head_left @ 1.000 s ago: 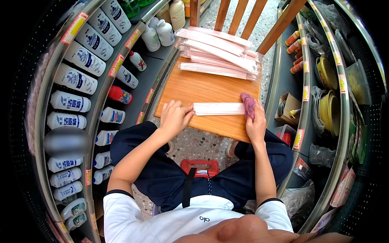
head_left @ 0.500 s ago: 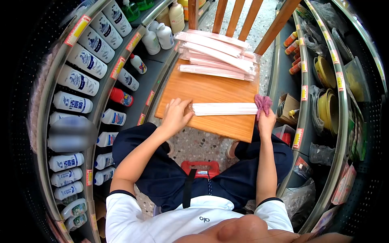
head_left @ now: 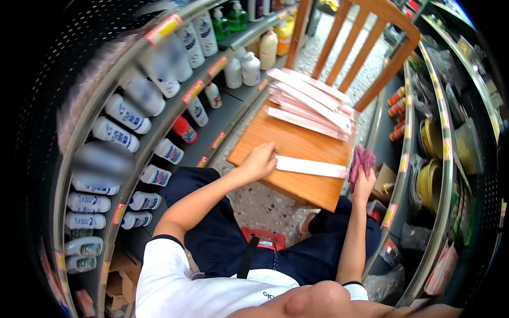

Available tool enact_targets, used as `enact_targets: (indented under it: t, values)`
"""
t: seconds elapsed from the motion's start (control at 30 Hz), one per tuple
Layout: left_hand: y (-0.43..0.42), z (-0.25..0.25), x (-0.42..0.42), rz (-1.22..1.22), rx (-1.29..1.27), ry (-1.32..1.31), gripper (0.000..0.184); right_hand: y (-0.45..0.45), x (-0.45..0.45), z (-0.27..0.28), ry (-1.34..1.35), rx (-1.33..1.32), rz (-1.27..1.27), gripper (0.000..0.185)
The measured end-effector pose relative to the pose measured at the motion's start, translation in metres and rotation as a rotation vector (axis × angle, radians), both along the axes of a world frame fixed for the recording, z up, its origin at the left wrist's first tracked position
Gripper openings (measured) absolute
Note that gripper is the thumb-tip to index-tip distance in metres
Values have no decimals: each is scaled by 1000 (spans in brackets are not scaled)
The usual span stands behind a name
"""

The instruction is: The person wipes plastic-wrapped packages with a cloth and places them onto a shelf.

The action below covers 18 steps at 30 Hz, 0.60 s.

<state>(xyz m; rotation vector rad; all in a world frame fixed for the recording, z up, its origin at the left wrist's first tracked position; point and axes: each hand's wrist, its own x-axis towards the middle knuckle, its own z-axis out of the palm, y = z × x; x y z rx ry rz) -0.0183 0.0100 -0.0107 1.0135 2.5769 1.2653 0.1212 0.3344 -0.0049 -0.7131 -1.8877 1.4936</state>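
Long, flat white packet (head_left: 312, 166) on the brown wooden chair seat (head_left: 302, 142). Its left end is obscured by the left hand (head_left: 259, 161), fingers curled, grip indeterminable. Right hand (head_left: 364, 184) clutches a crumpled purple cloth (head_left: 363, 160) beside the opposite end. Several white plastic bottles (head_left: 115, 134) are partly blurred.

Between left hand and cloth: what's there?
The white pack, lying on the chair seat, in the head view. One end is at the left hand; whether the other touches the cloth is unclear.

White bottles (head_left: 115, 134) and a red bottle (head_left: 184, 130) line the left shelves (head_left: 233, 106); yellow dishes (head_left: 428, 183) and orange bottles (head_left: 396, 108) occupy the right shelves (head_left: 398, 188).
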Motion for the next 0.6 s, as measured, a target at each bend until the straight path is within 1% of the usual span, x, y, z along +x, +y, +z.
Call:
enact_targets:
  t: [0.03,0.07,0.1,0.13,0.17,0.2,0.23,0.3,0.37,0.4,0.5,0.57,0.6]
  values:
    - [0,-1,2,12,30,-16,28,-3,-2,0,-6,15,45,20]
    - [-1,-2,4,15,-32,67,31,-5,-8,-11,63,-8,64,21]
    - [-2,-3,6,15,-95,147,33,-5,-9,-14,38,18,73,21]
    - [-2,4,8,2,-209,75,35,-6,-10,-16,11,44,79,21]
    - [-3,7,8,-1,-217,69,34,-7,-10,-19,-16,70,83,21]
    - [-3,10,8,-4,-226,61,34,-9,-12,-20,42,51,95,21]
    - [-4,12,8,-9,-235,53,34,-11,-11,-20,26,55,99,20]
    - [-2,1,3,-39,-156,41,30,-12,-9,-17,-3,67,109,20]
    - [-1,-10,-1,-71,-49,7,29,-21,-7,-8,41,43,108,18]
    - [1,-16,-1,-53,-8,71,29,-22,-6,-4,42,21,118,18]
    - [3,-25,-3,-107,-139,58,37,-19,-9,-6,64,-51,156,17]
    - [2,-7,10,-46,-132,22,38,-22,-10,-2,44,-76,173,17]
    - [2,-8,18,46,-96,118,40,-19,-11,-8,57,-81,185,17]
